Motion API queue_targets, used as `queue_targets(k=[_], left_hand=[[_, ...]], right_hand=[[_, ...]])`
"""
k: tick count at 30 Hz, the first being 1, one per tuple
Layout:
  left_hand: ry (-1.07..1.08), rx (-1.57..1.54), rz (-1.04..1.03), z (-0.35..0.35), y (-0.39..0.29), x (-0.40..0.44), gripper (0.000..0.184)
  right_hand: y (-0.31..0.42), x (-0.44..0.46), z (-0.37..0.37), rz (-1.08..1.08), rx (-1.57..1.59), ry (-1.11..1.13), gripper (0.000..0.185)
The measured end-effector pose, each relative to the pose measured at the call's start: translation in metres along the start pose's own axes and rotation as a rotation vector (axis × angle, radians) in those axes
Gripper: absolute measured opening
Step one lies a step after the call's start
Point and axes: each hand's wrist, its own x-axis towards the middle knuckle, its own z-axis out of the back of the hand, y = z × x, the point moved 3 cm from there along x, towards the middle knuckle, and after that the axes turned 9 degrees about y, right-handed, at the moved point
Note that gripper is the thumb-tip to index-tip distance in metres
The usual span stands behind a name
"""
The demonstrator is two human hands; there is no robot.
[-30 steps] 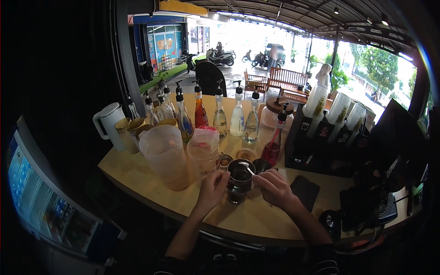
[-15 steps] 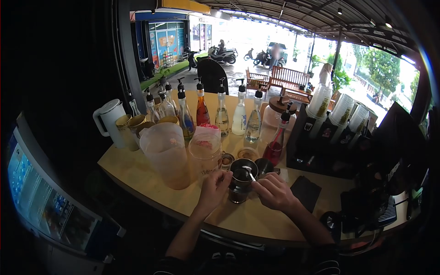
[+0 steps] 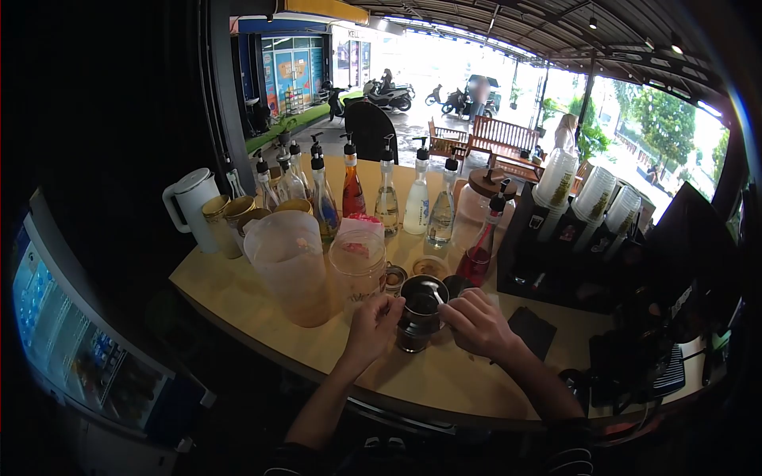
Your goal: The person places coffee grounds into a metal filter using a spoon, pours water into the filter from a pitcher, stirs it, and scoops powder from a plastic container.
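Note:
A dark, shiny round cup (image 3: 419, 308) stands near the counter's front edge with dark contents; its lower part looks narrower and glassy. My left hand (image 3: 371, 327) pinches the cup's left rim between thumb and fingers. On the other side, my right hand (image 3: 480, 327) is closed on the handle of a small metal spoon (image 3: 438, 299), whose lower end dips into the cup. Just left of the cup stands a clear plastic jar (image 3: 357, 266) with a pink-and-white packet (image 3: 361, 232) showing behind its rim. A bottle of red syrup (image 3: 479, 252) stands behind my right hand.
A large frosted pitcher (image 3: 286, 258) is left of the jar. Several pump bottles (image 3: 386, 198) line the back of the counter (image 3: 230, 289). A black rack with stacked plastic cups (image 3: 556, 178) stands right, near a dark flat pad (image 3: 530, 333). A white jug (image 3: 193, 206) is far left.
My right hand has shifted slightly up and right, and the spoon now stands steeper and deeper in the cup. My left hand keeps its place at the rim.

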Motion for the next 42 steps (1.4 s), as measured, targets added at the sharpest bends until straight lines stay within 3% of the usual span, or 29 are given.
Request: queue_targets(k=[14, 23, 25, 32, 35, 39, 42], left_hand=[[-0.018, -0.038, -0.018, -0.002, 0.002, 0.0, 0.028], [-0.027, 0.001, -0.042, -0.002, 0.0, 0.0, 0.028], [-0.032, -0.01, -0.06, -0.002, 0.0, 0.0, 0.028], [-0.043, -0.013, -0.048, -0.002, -0.005, -0.001, 0.033], [-0.055, 0.009, -0.079, -0.003, -0.001, 0.0, 0.032], [-0.036, -0.004, -0.04, -0.002, -0.004, -0.001, 0.032], [-0.039, -0.062, -0.001, -0.004, -0.012, -0.003, 0.032]], right_hand=[[-0.001, 0.013, 0.004, 0.034, 0.022, 0.07, 0.035], [-0.008, 0.014, 0.009, -0.008, 0.031, -0.038, 0.031], [-0.011, 0.012, 0.002, 0.0, 0.058, 0.072, 0.033], [-0.007, 0.006, 0.006, 0.038, 0.012, 0.017, 0.036], [-0.005, -0.001, 0.002, 0.095, 0.04, 0.114, 0.033], [-0.008, -0.001, 0.007, 0.038, -0.002, -0.004, 0.034], [-0.007, -0.001, 0.002, 0.046, 0.054, 0.136, 0.034]])
